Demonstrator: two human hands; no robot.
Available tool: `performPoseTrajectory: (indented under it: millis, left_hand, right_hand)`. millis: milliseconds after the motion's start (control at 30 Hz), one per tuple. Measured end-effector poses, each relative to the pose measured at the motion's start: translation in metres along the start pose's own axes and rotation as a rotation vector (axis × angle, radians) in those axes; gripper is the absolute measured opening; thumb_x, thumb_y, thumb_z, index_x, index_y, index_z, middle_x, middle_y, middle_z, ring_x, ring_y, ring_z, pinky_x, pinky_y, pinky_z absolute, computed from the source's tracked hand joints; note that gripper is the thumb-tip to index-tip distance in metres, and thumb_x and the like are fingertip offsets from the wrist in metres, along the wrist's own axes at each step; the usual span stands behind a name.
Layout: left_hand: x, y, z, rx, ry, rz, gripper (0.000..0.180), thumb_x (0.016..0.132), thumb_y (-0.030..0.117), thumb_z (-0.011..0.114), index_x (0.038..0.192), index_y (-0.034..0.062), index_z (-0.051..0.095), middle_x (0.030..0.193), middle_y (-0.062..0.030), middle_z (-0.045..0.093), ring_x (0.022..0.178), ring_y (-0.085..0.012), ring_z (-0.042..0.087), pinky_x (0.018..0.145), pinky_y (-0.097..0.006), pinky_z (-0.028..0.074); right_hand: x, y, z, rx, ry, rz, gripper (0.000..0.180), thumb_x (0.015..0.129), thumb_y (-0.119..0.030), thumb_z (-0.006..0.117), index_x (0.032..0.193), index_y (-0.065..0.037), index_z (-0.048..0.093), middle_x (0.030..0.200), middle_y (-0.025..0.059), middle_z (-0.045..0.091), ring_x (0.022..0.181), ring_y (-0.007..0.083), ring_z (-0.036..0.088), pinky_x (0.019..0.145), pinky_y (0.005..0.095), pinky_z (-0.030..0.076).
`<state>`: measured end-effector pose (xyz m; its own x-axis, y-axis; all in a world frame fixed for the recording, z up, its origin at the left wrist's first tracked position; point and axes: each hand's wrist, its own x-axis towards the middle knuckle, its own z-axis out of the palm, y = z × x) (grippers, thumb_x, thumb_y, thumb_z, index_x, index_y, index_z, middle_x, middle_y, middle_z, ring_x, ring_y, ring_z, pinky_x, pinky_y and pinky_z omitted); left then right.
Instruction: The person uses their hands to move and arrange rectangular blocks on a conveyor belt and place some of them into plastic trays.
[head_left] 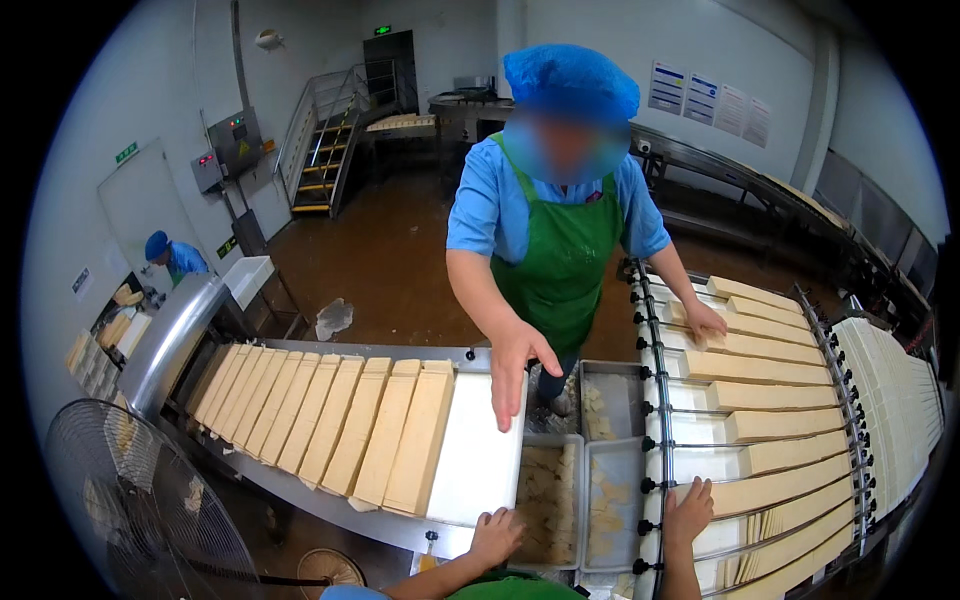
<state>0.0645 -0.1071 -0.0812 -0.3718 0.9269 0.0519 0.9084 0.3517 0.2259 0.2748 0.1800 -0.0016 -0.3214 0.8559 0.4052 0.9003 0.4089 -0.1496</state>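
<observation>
My left hand (493,540) rests at the near end of a white conveyor belt (482,440), fingers loosely apart and nothing visible in them. On that belt lies a row of long, pale yellow stacks of what looks like dough sheets (418,440). My right hand (688,512), fingers extended, is at the left end of a similar stack (780,490) on the right-hand conveyor (704,458); whether it touches the stack is hard to tell. Thin metal bars divide the stacks there. Some near stacks have separated, fanned layers.
Opposite stands a co-worker (560,230) in a green apron, one hand over the left belt, the other on a right-hand stack. Scrap-filled bins (582,490) sit between the conveyors. A wire-caged fan (140,500) stands lower left. Another person (180,258) works far left.
</observation>
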Motion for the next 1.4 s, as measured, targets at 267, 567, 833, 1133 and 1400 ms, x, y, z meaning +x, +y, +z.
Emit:
performPoseTrajectory:
  millis: [267, 567, 833, 1133, 1400]
  left_hand:
    - [-0.01, -0.001, -0.001, 0.048, -0.088, 0.052, 0.048, 0.078, 0.038, 0.067, 0.12, 0.0154, 0.061, 0.136, -0.0118, 0.044, 0.132, -0.0274, 0.033, 0.096, -0.048, 0.033]
    - [-0.013, -0.022, 0.001, -0.327, 0.044, 0.07, 0.043, 0.084, 0.03, 0.062, 0.124, 0.0146, 0.057, 0.136, -0.0166, 0.043, 0.133, -0.0359, 0.033, 0.102, -0.054, 0.029]
    - [-0.064, -0.061, -0.059, -0.597, 0.488, -0.462, 0.03, 0.082, 0.008, 0.062, 0.112, 0.0034, 0.06, 0.117, -0.0221, 0.051, 0.109, -0.0382, 0.05, 0.093, -0.043, 0.042]
    - [-0.077, -0.1, -0.04, -0.612, 0.419, -0.812, 0.071, 0.079, 0.008, 0.067, 0.135, -0.0093, 0.027, 0.126, -0.0342, 0.027, 0.114, -0.0485, 0.038, 0.1, -0.044, 0.036]
    - [-0.04, -0.117, -0.073, -0.626, 0.286, -0.817, 0.088, 0.074, 0.023, 0.077, 0.135, -0.0102, 0.024, 0.126, -0.0285, 0.031, 0.103, -0.0457, 0.052, 0.086, -0.045, 0.049]
  right_hand:
    - [-0.006, -0.004, -0.007, -0.099, -0.024, 0.074, 0.065, 0.074, -0.034, 0.073, 0.125, -0.002, 0.05, 0.136, 0.0212, 0.044, 0.106, 0.0362, 0.052, 0.087, 0.0462, 0.043]
    - [0.007, 0.002, 0.004, -0.261, 0.073, 0.133, 0.064, 0.072, -0.045, 0.073, 0.124, -0.013, 0.053, 0.137, 0.0121, 0.047, 0.104, 0.0333, 0.057, 0.086, 0.0461, 0.046]
    - [0.003, 0.013, 0.058, -0.479, 0.025, 0.229, 0.06, 0.084, -0.05, 0.06, 0.13, -0.013, 0.05, 0.14, 0.0162, 0.043, 0.119, 0.0375, 0.047, 0.089, 0.054, 0.043]
    - [-0.018, -0.233, 0.066, 0.259, -0.342, -0.483, 0.065, 0.08, -0.04, 0.065, 0.13, -0.002, 0.048, 0.14, 0.0278, 0.037, 0.128, 0.0442, 0.035, 0.104, 0.0531, 0.029]
    - [-0.003, -0.446, 0.122, 0.268, -0.564, -0.547, 0.076, 0.087, -0.053, 0.051, 0.145, -0.006, 0.031, 0.154, 0.0206, 0.015, 0.139, 0.0377, 0.02, 0.108, 0.0496, 0.023]
